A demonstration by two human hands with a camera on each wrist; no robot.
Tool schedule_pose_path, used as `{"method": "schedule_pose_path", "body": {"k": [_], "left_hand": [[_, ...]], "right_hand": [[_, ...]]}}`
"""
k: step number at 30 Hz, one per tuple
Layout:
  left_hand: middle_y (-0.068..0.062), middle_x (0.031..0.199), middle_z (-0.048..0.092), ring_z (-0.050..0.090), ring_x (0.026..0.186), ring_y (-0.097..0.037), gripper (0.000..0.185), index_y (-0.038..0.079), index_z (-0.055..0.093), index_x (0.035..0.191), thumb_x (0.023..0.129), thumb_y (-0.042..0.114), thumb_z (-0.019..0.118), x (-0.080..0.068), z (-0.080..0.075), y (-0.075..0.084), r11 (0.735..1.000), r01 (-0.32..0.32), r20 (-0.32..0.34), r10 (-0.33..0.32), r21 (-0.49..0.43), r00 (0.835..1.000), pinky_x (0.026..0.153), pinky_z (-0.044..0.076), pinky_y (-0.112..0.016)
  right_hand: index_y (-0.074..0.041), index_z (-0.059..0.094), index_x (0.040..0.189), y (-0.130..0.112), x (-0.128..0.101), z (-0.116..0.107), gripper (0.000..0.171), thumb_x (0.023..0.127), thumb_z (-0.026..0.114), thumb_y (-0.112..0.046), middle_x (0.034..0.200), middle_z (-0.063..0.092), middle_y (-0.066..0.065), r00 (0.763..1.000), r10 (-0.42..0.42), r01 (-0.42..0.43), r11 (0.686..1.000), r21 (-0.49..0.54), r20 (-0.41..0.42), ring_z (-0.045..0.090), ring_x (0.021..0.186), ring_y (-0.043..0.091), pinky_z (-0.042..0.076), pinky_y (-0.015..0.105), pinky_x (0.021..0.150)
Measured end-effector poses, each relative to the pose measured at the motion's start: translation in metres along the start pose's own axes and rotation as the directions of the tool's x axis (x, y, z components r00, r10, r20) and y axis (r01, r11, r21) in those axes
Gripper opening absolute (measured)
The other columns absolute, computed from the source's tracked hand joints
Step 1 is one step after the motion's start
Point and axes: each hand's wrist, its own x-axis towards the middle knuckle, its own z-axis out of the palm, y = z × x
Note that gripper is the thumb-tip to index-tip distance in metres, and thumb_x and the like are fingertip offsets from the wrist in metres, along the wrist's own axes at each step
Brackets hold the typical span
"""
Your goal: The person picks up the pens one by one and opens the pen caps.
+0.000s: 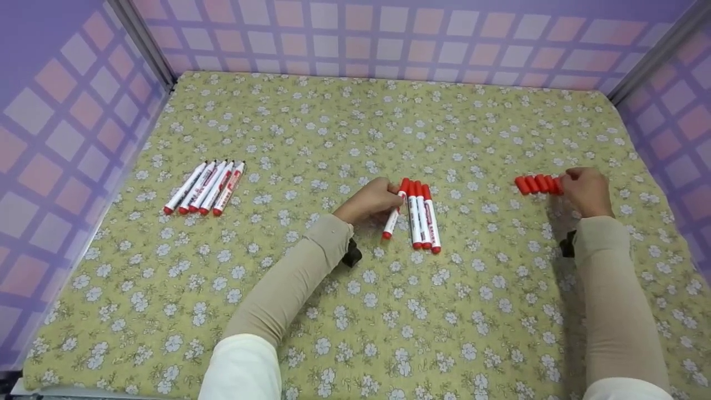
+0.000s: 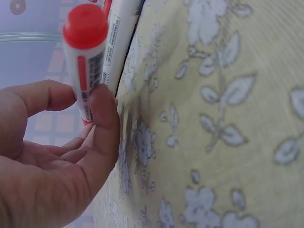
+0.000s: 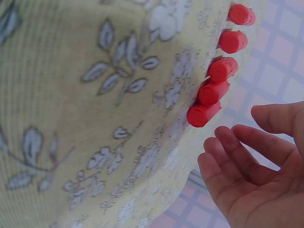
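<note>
My left hand (image 1: 371, 201) pinches a white marker (image 1: 392, 222) with red ends between thumb and fingers. In the left wrist view this marker (image 2: 84, 66) is tilted, one red end towards the camera. Right beside it lie three more red-capped white markers (image 1: 425, 219), side by side on the flowered cloth. Over to the right, my right hand (image 1: 587, 191) is at the end of a row of several loose red marker caps (image 1: 541, 183). The right wrist view shows its fingers (image 3: 223, 137) loosely bent with nothing between them, apart from the nearest cap (image 3: 203, 115).
Several uncapped white markers (image 1: 213, 189) with red bottom ends lie in a row at the left, dark tips pointing away. Yellow flowered cloth (image 1: 344, 311) covers the table. Checked purple panels (image 1: 377, 41) enclose the back and both sides.
</note>
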Motion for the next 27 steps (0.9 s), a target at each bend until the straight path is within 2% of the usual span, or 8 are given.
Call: {"method": "schedule_pose_path", "body": {"k": [3, 5, 8, 10, 14, 19, 24, 27], "left_hand": [[0.001, 0.059, 0.037, 0.031, 0.050, -0.011, 0.027, 0.011, 0.047, 0.067, 0.093, 0.007, 0.052, -0.001, -0.003, 0.001, 0.999, 0.009, 0.026, -0.008, -0.040, 1.000, 0.051, 0.031, -0.027], [-0.002, 0.070, 0.049, 0.038, 0.053, -0.011, 0.012, 0.004, 0.059, 0.086, 0.095, 0.009, 0.052, -0.002, -0.005, 0.002, 0.997, 0.030, 0.042, -0.027, -0.072, 0.999, 0.053, 0.035, -0.027], [-0.010, 0.099, 0.061, 0.048, 0.065, -0.013, 0.028, 0.000, 0.058, 0.122, 0.097, 0.013, 0.053, -0.004, -0.007, 0.004, 0.994, 0.061, 0.053, -0.057, -0.086, 0.997, 0.059, 0.042, -0.026], [-0.012, 0.114, 0.060, 0.052, 0.074, -0.012, 0.037, 0.002, 0.053, 0.132, 0.097, 0.015, 0.053, -0.005, -0.008, 0.005, 0.995, 0.072, 0.053, -0.068, -0.072, 0.996, 0.063, 0.045, -0.025], [-0.011, 0.132, 0.054, 0.055, 0.097, -0.015, 0.041, 0.004, 0.051, 0.136, 0.097, 0.016, 0.053, -0.007, -0.010, 0.005, 0.998, 0.057, 0.047, -0.055, -0.041, 0.997, 0.077, 0.047, -0.027], [-0.006, 0.139, 0.050, 0.050, 0.118, -0.016, 0.037, 0.009, 0.056, 0.133, 0.098, 0.018, 0.052, -0.010, -0.014, 0.004, 0.999, 0.016, 0.041, -0.018, 0.049, 0.999, 0.092, 0.044, -0.029], [-0.008, 0.127, 0.058, 0.055, 0.096, -0.015, 0.034, 0.010, 0.059, 0.131, 0.098, 0.017, 0.052, -0.011, -0.018, 0.004, 0.998, -0.016, 0.074, 0.011, 0.057, 0.997, 0.075, 0.045, -0.027], [-0.007, 0.117, 0.063, 0.054, 0.084, -0.013, 0.033, 0.009, 0.062, 0.128, 0.097, 0.017, 0.053, -0.012, -0.021, 0.004, 0.996, -0.049, 0.078, 0.044, 0.073, 0.996, 0.070, 0.044, -0.025]], "right_hand": [[0.009, 0.039, 0.141, -0.002, -0.001, 0.001, 0.055, 0.101, 0.036, -0.028, 0.140, 0.043, 0.034, 0.999, -0.035, 0.035, 0.999, 0.000, -0.013, 0.048, 0.122, 0.045, 0.043, 0.054, 0.097], [0.008, 0.040, 0.141, -0.004, 0.000, 0.002, 0.055, 0.101, 0.037, -0.029, 0.139, 0.043, 0.034, 0.999, -0.042, 0.042, 0.999, -0.008, -0.016, 0.049, 0.121, 0.045, 0.043, 0.054, 0.096], [0.007, 0.041, 0.142, -0.006, 0.000, 0.003, 0.055, 0.101, 0.037, -0.031, 0.139, 0.044, 0.034, 0.999, -0.051, 0.051, 0.999, -0.015, -0.011, 0.050, 0.119, 0.044, 0.045, 0.054, 0.094], [0.006, 0.041, 0.142, -0.009, 0.000, 0.004, 0.056, 0.101, 0.037, -0.033, 0.139, 0.045, 0.033, 0.998, -0.063, 0.063, 0.998, -0.021, -0.007, 0.052, 0.118, 0.043, 0.046, 0.052, 0.092], [0.003, 0.042, 0.142, -0.016, 0.000, 0.008, 0.057, 0.101, 0.037, -0.036, 0.139, 0.046, 0.031, 0.995, -0.096, 0.096, 0.995, -0.014, 0.018, 0.054, 0.116, 0.041, 0.050, 0.045, 0.087], [-0.001, 0.040, 0.145, -0.031, -0.003, 0.010, 0.061, 0.100, 0.039, -0.042, 0.144, 0.041, 0.029, 0.983, -0.134, 0.132, 0.991, 0.029, 0.128, 0.045, 0.125, 0.044, 0.045, 0.053, 0.095], [-0.006, 0.038, 0.148, -0.050, -0.010, 0.011, 0.066, 0.098, 0.043, -0.050, 0.148, 0.037, 0.026, 0.957, -0.176, 0.161, 0.984, 0.080, 0.233, 0.039, 0.130, 0.042, 0.038, 0.058, 0.100], [-0.009, 0.039, 0.148, -0.062, -0.016, 0.013, 0.065, 0.098, 0.045, -0.050, 0.146, 0.040, 0.024, 0.942, -0.217, 0.197, 0.975, 0.102, 0.256, 0.043, 0.128, 0.038, 0.040, 0.053, 0.097]]}}
